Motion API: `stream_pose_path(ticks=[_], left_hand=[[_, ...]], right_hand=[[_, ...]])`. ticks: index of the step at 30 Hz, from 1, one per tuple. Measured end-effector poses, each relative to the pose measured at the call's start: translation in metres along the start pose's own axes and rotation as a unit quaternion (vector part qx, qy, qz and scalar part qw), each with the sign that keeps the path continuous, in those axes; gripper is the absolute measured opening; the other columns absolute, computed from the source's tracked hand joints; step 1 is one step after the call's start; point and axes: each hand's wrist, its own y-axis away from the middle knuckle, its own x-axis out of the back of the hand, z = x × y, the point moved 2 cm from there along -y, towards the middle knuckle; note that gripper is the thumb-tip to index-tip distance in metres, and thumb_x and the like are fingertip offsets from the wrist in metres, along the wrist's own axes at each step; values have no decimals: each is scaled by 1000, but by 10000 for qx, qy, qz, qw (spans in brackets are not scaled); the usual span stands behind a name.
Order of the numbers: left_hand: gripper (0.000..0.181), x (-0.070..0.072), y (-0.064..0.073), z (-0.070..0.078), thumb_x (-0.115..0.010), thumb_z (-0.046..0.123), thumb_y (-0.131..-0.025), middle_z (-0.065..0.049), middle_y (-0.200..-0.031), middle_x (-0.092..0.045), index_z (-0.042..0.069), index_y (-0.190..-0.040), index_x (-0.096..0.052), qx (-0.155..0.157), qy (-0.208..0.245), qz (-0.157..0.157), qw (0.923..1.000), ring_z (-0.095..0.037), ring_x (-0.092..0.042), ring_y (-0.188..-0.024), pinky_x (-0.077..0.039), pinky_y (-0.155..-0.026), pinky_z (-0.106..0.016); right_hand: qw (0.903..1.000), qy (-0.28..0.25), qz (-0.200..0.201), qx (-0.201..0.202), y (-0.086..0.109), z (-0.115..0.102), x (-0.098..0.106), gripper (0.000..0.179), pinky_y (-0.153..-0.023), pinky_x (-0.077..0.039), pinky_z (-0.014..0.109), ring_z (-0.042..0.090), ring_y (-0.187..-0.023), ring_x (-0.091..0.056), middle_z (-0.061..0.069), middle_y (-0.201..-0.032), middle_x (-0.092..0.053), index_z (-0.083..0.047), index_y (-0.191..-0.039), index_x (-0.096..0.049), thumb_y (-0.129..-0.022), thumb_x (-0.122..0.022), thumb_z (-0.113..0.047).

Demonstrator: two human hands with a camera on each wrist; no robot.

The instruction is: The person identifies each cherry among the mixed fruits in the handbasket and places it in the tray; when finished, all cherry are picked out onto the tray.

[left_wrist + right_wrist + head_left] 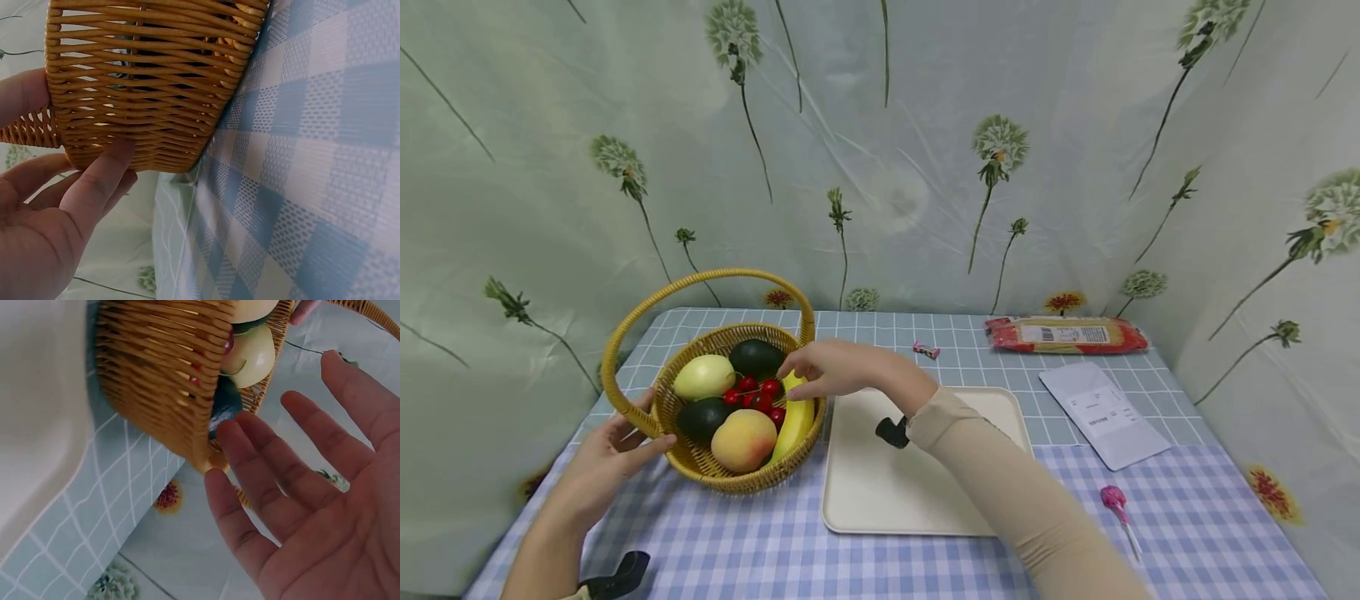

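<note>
A yellow wicker basket (pixel 745 483) with a tall hoop handle stands on the left of the table. In it lie a banana (pixel 795 425), a peach (pixel 744 440), red cherries (pixel 762 402), a pale yellow-green fruit (pixel 704 377) and two dark green fruits, one (pixel 756 358) at the back. My left hand (pixel 612 450) holds the basket's left side, thumb and fingers astride the foot of the handle. Over the right rim, my right hand (pixel 831 368) hovers beside the banana with its fingers spread and nothing between them, as the right wrist view shows.
A cream tray (pixel 917 492) lies right of the basket, under my right forearm. Behind it is a small pink wrapped candy (pixel 926 350). At the right are a red-and-yellow packet (pixel 1067 335), a white pouch (pixel 1103 415) and a pink lollipop (pixel 1114 500).
</note>
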Motion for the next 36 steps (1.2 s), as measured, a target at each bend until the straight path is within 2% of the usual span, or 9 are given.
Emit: stream_pose_path(ticks=[2,5,8,10,15,18,21,27,36], left_hand=[[92,-1,0,-1,-72,31,-105,-16,-180,-12,9,-172,-13,-10,75,17,10000,-49,-30,-158,-44,-86,-1],[91,-2,0,-3,-72,27,-105,-14,-180,-8,7,-172,-13,-44,365,-11,9993,-17,-45,-153,-49,-89,-3],[91,-3,0,-7,-72,19,-105,-13,-181,-5,3,-171,-12,-89,797,-62,9968,17,-51,-127,-54,-90,-7],[91,-3,1,-10,-72,16,-105,-14,-181,-2,1,-171,-11,-117,1065,-108,9942,27,-49,-112,-56,-90,-8],[90,-3,-1,-11,-71,12,-104,-12,-181,1,-2,-170,-11,-219,1453,-184,9890,26,-51,-110,-57,-90,-9],[89,-4,-1,-11,-71,12,-105,-8,-181,2,-3,-170,-12,-231,1489,-196,9884,26,-51,-111,-57,-91,-10],[88,-4,-2,-10,-70,11,-105,-7,-181,2,-3,-170,-12,-191,1511,-191,9881,26,-51,-110,-58,-90,-11],[90,-6,-1,-11,-71,10,-104,-8,-181,3,0,-171,-11,-117,1666,-154,9858,25,-53,-109,-60,-90,-13],[91,-7,-1,-10,-72,9,-103,-9,-181,2,-2,-170,-12,-189,1830,-80,9829,23,-55,-110,-61,-89,-14]], right_hand=[[9999,-28,-93,-108,-9,-2,1,47,-111,-56,33,25,-134,-64,12,-148,-67,-12,-150,-63,-109,-65,-34],[9993,15,-243,-279,-22,-5,2,48,-111,-56,32,25,-137,-63,12,-150,-65,-12,-152,-61,-109,-64,-35],[9987,-22,-373,-341,-36,-7,1,49,-107,-57,29,22,-133,-65,10,-146,-67,-13,-152,-61,-110,-64,-36],[9981,-119,-468,-379,-45,-8,0,49,-106,-57,28,20,-130,-66,9,-143,-69,-13,-153,-60,-110,-64,-36],[9948,-391,-716,-610,-61,-9,-1,51,-101,-55,23,13,-126,-66,3,-144,-69,-17,-156,-58,-109,-64,-38],[9900,-779,-908,-745,-67,-10,-3,53,-88,-53,25,16,-104,-64,3,-141,-71,-17,-158,-54,-110,-63,-37],[9821,-1231,-1046,-974,-72,-10,-4,53,-84,-56,27,17,-98,-62,1,-133,-73,-17,-160,-53,-110,-63,-34],[9677,-1652,-1188,-1490,-79,-11,-8,49,-104,-62,32,22,-134,-64,-3,-143,-67,-21,-158,-56,-110,-62,-28],[9532,-2039,-1466,-1682,-84,-16,-11,42,-113,-57,37,26,-133,-66,5,-153,-61,-13,-153,-61,-111,-60,-15]])
